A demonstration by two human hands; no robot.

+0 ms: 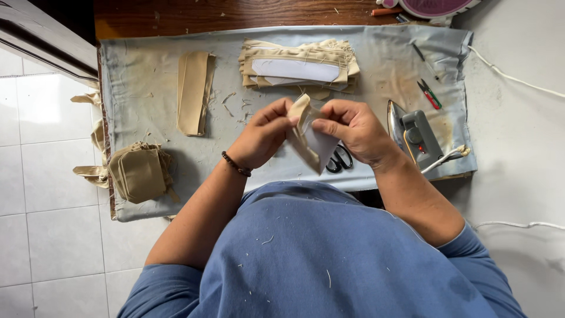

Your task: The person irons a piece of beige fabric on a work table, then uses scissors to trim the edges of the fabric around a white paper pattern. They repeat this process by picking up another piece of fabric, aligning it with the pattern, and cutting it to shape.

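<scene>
One tan cloth piece (311, 138), long axis slanting top-left to bottom-right, pinched by left hand (263, 134) and right hand (353, 129). Three cloth stacks on desk (147, 76); one iron (415, 134) near right edge; one scissors (339, 159).

One head-worn view, aimed steeply downward from above the person

The scene is seen from a single camera carried on the head, so nothing is shared with a second view. The lens is pointed almost straight down and slightly forward: the blue-shirted chest and both forearms are taken in along the lower edge, at very close range, while the grey padded cloth (147, 76) of the work surface is spread across the middle of the frame, a little farther off. The far wooden edge (235, 12) is met at the top, white floor tiles (47, 224) at the left, and a pale wall or floor surface at the right.
</scene>
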